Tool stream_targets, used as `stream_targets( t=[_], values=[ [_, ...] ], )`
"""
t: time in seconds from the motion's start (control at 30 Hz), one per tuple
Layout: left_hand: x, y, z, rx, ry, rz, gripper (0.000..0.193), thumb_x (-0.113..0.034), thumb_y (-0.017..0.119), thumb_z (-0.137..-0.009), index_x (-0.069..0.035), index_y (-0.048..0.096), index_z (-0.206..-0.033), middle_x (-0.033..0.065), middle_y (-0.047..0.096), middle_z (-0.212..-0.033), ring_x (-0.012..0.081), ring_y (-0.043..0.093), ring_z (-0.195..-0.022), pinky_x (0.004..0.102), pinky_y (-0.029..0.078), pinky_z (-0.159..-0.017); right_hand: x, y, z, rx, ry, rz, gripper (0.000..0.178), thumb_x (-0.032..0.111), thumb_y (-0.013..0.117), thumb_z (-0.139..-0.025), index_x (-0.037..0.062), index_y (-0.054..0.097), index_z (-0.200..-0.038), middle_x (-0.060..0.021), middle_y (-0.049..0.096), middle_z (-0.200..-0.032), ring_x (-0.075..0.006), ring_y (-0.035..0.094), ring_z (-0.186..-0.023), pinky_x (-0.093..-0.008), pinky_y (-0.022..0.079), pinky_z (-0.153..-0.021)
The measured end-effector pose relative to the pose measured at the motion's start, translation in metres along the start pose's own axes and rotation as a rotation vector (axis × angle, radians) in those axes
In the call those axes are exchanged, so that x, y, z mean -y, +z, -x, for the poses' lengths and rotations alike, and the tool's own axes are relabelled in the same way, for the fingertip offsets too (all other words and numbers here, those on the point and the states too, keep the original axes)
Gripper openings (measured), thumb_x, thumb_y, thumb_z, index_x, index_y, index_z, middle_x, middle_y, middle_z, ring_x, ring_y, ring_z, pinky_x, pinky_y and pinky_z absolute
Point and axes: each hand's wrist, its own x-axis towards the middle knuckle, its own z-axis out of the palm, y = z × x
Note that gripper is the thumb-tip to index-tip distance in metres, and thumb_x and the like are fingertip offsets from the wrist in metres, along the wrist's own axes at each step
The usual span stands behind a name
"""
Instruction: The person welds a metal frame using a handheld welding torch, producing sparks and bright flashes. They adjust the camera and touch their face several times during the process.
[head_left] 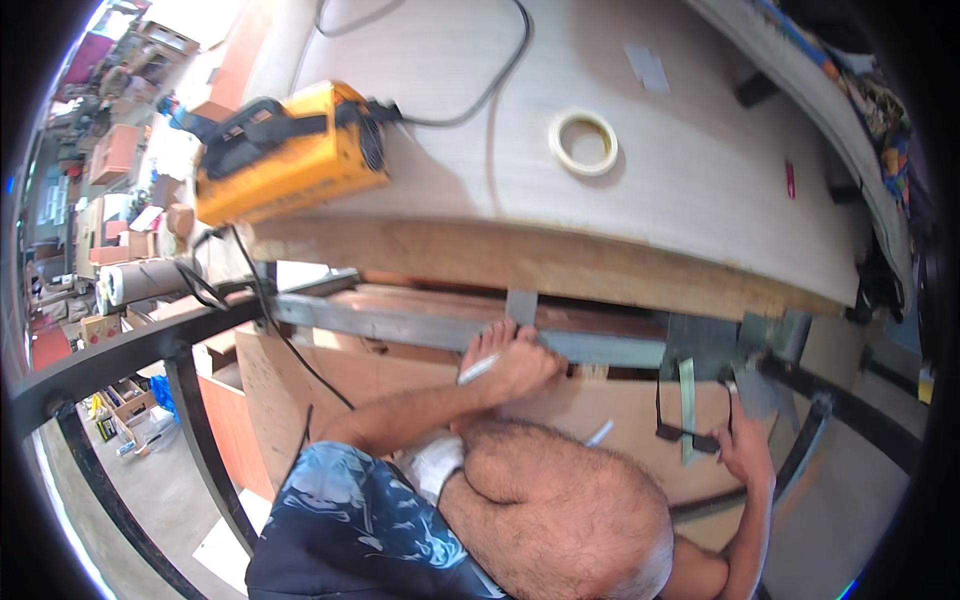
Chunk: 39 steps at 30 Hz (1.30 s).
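Observation:
My left hand (pixel 525 368) is closed beside the toes of my bare foot (pixel 488 338), close to the silver metal bar (pixel 400 326). A small grey flat strip (pixel 520 306) stands up just beyond its fingers; whether they grip it is hidden. A short white piece (pixel 478 370) lies by the foot. On the right, my right hand (pixel 745 445) holds a thin black-framed thing (pixel 676 433) that looks like a pair of glasses. Behind that frame hangs a pale green strip (pixel 687 385). My bent knee (pixel 570 500) sits between both arms.
A yellow power machine (pixel 300 160) with a black handle and cable rests on the pale board (pixel 460 150). A tape roll (pixel 583 143) and a red pen-like item (pixel 790 180) lie there too. Black metal railing (pixel 130 360) runs left; boxes and scraps cover the floor beyond.

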Motion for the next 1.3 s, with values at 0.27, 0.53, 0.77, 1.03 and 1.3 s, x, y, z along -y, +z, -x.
stream_targets(
  t=[0.27, 0.53, 0.77, 1.03, 1.3],
  values=[
    [-0.009, -0.021, 0.008, -0.034, 0.02, 0.005, 0.023, -0.046, 0.068, -0.096, -0.032, 0.079, -0.11, 0.0206, 0.067, -0.107, 0.0439, 0.059, -0.111, 0.0588, 0.05, -0.092, 0.019, -0.013, -0.002, -0.036, 0.004, 0.122, 0.078, 0.016, 0.075, -0.092, -0.0072, 0.04, -0.158, -0.0271, 0.076, -0.089, -0.049, 0.074, -0.093, -0.054, 0.059, -0.088],
    [0.002, 0.004, -0.023, 0.007, 0.223, 0.346, 0.025, -0.033, 0.068, -0.101, -0.013, 0.076, -0.114, 0.0231, 0.076, -0.106, 0.0417, 0.075, -0.091, 0.0513, 0.057, -0.087, 0.024, -0.018, -0.012, -0.122, -0.079, 0.087, 0.074, 0.014, 0.069, -0.094, -0.008, 0.039, -0.158, -0.0262, 0.077, -0.092, -0.0489, 0.073, -0.09, -0.0567, 0.057, -0.086],
    [0.001, -0.094, -0.078, -0.531, 0.202, 0.841, 0.026, -0.025, 0.075, -0.102, -0.004, 0.072, -0.118, 0.0137, 0.076, -0.091, 0.0214, 0.072, -0.075, 0.0363, 0.057, -0.069, 0.036, -0.053, -0.028, -0.463, -0.213, 0.26, 0.072, 0.002, 0.064, -0.095, 0.0018, 0.04, -0.162, -0.0234, 0.071, -0.096, -0.0464, 0.07, -0.088, -0.0552, 0.056, -0.08],
    [0.018, -0.358, -0.179, -1.179, 0.442, 0.812, 0.015, -0.004, 0.067, -0.105, 0.0, 0.069, -0.119, 0.0047, 0.075, -0.089, 0.0082, 0.068, -0.079, 0.0255, 0.054, -0.072, 0.093, -0.158, -0.04, -0.559, -0.225, 0.293, 0.071, 0.004, 0.068, -0.094, 0.0027, 0.043, -0.16, -0.026, 0.07, -0.098, -0.0477, 0.069, -0.089, -0.0561, 0.055, -0.077],
    [0.113, -0.663, -0.299, -1.399, 0.035, 0.218, 0.057, -0.054, 0.07, -0.094, -0.011, 0.073, -0.132, 0.0126, 0.079, -0.126, 0.0329, 0.075, -0.115, 0.0441, 0.055, -0.1, 0.118, -0.295, 0.009, -0.808, 0.014, 0.359, 0.063, 0.011, 0.059, -0.104, 0.0018, 0.037, -0.162, -0.0211, 0.07, -0.078, -0.0459, 0.069, -0.076, -0.056, 0.053, -0.07]
  ],
)
